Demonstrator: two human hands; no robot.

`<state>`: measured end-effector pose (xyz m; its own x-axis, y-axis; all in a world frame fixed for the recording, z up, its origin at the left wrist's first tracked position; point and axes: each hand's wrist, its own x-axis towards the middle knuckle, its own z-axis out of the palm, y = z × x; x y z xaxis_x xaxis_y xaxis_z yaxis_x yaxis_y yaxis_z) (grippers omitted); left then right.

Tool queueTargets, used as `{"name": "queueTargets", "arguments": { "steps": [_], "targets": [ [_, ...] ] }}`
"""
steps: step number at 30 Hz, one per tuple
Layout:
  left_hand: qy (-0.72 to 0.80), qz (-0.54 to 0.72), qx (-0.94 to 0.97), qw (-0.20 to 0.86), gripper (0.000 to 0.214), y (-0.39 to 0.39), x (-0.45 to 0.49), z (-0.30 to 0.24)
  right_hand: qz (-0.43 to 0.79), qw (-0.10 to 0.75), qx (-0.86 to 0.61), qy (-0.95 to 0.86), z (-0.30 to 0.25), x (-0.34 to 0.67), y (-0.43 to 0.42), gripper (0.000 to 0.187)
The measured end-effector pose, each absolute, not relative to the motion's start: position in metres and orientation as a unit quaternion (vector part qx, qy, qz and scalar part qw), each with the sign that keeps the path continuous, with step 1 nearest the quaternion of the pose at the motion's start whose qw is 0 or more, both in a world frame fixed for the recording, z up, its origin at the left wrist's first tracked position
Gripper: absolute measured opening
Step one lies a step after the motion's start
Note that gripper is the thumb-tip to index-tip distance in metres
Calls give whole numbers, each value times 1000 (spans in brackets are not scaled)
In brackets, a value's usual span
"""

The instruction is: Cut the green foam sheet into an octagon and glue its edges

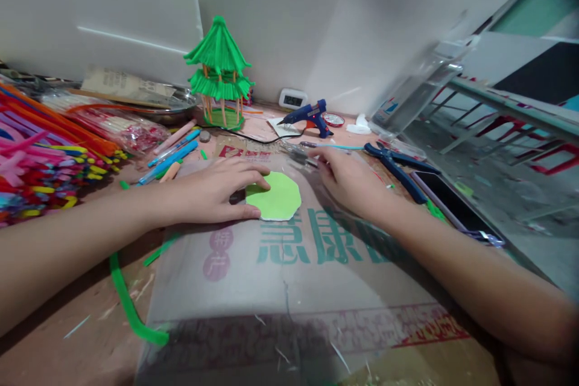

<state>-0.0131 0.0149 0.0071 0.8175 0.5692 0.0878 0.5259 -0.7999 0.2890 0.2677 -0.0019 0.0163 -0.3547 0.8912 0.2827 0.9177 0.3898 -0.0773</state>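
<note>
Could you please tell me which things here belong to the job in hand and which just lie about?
Likely in the job:
green disc, touched by the left hand
blurred metal thing, by the right hand
perhaps the glue gun

Likely lying about:
phone
clock
pliers

Seems to be a handicraft workplace, perhaps inside a classroom or a small workshop; cannot be told exactly which. Is shown first by the thick bundle of coloured pipe cleaners (40, 157), the blue glue gun (307, 114) near the wall (280, 18) and the dark-handled pliers (400, 175), all together on one pinkish worktable (90, 295). Is confirmed also by the green model pavilion (219, 51), the cut yellow-green paper (279, 198) and the green strip (125, 295) at the edge of the printed sheet (217, 298). Offers toward the right, over a grey floor (493, 181), a view of a long table (506, 105) and a red stool (549, 168), more usual in a classroom than at home.
</note>
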Motion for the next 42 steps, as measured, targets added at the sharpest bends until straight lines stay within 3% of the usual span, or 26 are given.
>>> {"name": "queueTargets", "arguments": {
  "steps": [4,11,15,22,32,42],
  "targets": [
    [312,81,942,90,50,12,-11,8,28,254,-483,-837,20,260,-19,35],
    [303,92,942,109,49,15,-13,3,221,253,-442,-832,9,260,-17,15],
    [305,92,939,131,49,19,-15,0,315,264,-425,-806,2,265,-8,24],
    [299,88,942,125,50,20,-16,2,118,186,-335,-916,1,255,-16,23],
    [251,72,954,146,42,28,-24,3,125,217,-290,-924,0,251,-18,18],
    [265,72,951,140,42,27,-22,2,56,191,-226,-953,1,255,-20,30]
  ]
}}
